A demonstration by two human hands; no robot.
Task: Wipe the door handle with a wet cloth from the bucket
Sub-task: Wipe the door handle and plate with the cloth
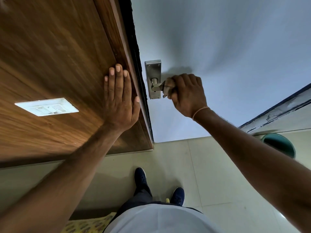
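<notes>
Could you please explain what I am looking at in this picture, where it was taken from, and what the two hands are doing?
There is no machine here: a person wears one wide-angle camera on the head, looking forward and down, so the walls look bent and you see their own arms and shoes.

The right hand is closed around a crumpled cloth pressed onto the lever of the metal door handle, which is fixed to the pale door. The left hand lies flat and open against the wooden panel beside the door, holding nothing. A white switch plate sits on that panel.

Below is a tiled floor. The green bucket stands at the right edge, partly hidden by the right arm.
</notes>
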